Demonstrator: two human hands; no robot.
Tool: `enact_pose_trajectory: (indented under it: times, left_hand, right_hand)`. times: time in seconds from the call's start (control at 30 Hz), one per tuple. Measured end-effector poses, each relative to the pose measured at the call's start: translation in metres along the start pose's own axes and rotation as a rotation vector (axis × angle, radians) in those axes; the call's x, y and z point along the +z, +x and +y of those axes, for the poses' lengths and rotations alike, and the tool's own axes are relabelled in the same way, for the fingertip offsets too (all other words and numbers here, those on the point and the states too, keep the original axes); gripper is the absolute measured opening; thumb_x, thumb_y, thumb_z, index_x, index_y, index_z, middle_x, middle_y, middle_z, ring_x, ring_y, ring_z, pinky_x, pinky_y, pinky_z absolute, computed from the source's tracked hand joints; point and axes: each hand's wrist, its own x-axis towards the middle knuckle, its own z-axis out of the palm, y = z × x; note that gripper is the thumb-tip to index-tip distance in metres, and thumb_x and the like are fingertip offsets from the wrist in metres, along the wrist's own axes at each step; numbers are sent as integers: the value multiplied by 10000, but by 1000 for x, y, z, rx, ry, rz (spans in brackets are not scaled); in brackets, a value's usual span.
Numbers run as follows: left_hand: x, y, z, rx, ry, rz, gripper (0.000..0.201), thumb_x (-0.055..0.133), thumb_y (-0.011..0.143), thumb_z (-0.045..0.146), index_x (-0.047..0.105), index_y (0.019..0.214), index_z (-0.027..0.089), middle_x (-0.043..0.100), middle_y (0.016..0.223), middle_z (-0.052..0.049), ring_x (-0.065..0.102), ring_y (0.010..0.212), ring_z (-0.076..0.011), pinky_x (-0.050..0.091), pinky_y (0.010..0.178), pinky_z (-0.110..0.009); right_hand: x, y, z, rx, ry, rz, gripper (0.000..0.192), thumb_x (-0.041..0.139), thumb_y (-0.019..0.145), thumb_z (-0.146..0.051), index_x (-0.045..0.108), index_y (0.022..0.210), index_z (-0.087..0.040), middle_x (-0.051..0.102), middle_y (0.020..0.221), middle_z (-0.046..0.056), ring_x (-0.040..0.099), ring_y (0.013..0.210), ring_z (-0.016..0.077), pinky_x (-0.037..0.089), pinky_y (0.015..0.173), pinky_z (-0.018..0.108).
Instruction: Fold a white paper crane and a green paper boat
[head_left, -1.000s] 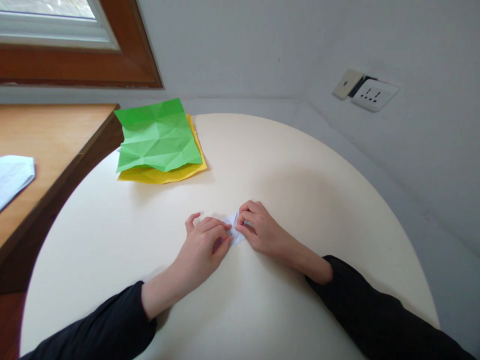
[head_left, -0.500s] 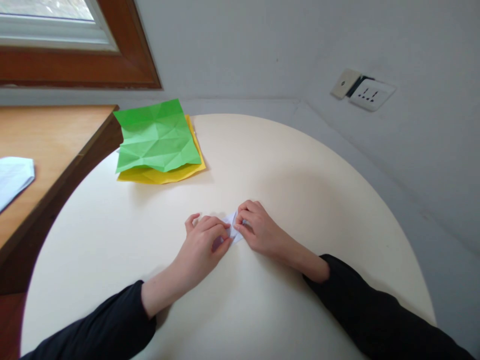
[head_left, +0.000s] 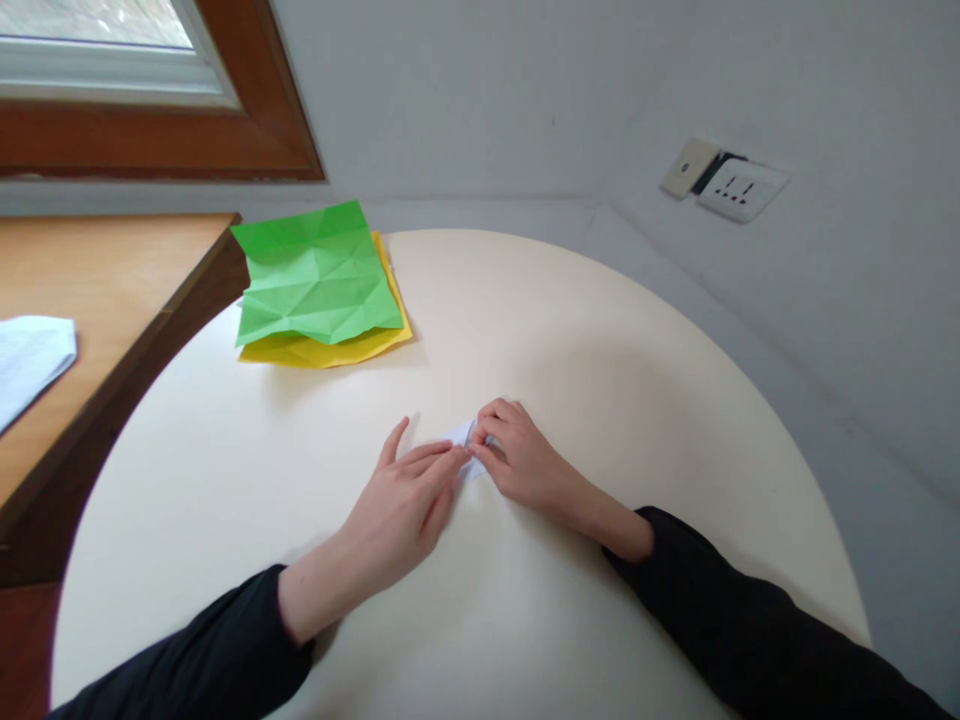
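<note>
Head view: my left hand (head_left: 401,500) lies flat, fingers stretched out, pressing the small white paper (head_left: 459,436) onto the round desk (head_left: 570,330). My right hand (head_left: 521,458) pinches its edge. Folding looks well advanced; the green sheet (head_left: 319,275) and yellow sheet (head_left: 330,350) wait untouched.

Left hand (head_left: 405,490) lies flat on small folded white paper (head_left: 460,437); right hand (head_left: 517,455) pinches it. Creased green sheet (head_left: 316,275) over yellow sheet (head_left: 337,345) at ten o'clock
</note>
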Motion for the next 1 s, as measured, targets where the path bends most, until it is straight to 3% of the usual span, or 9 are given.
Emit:
enact_pose_trajectory:
  times: [0.27,0.63,0.8,1.0]
  left_hand:
    - [5,-2,0,144,174,-7,337,396,897,167,585,1164,86,670,1120,-142,606,1083,-215,355,1075,-469]
    - [15,-4,-3,201,289,22,331,400,890,145,592,1136,35,647,1120,-167,587,1088,-264,461,1007,-453]
    - [18,-5,-5,205,280,45,321,392,898,155,588,1137,70,641,1101,-165,584,1081,-266,485,979,-455]
    - [18,-8,-7,214,292,76,307,416,885,148,605,1110,59,642,1097,-168,590,1067,-265,489,977,-440]
  right_hand:
    - [4,-2,-1,1,-15,55,190,505,795,-36,460,695,-191,519,817,48,466,829,190,391,788,341]
    - [6,-1,-2,19,-73,70,173,526,808,-75,465,698,-193,511,801,48,462,824,195,395,770,341]
    - [6,-1,0,22,-36,92,170,557,790,-85,464,698,-194,534,796,39,476,832,191,394,778,333]
    - [7,0,2,28,-18,128,194,449,752,0,465,754,-193,539,820,48,476,837,195,399,774,323]
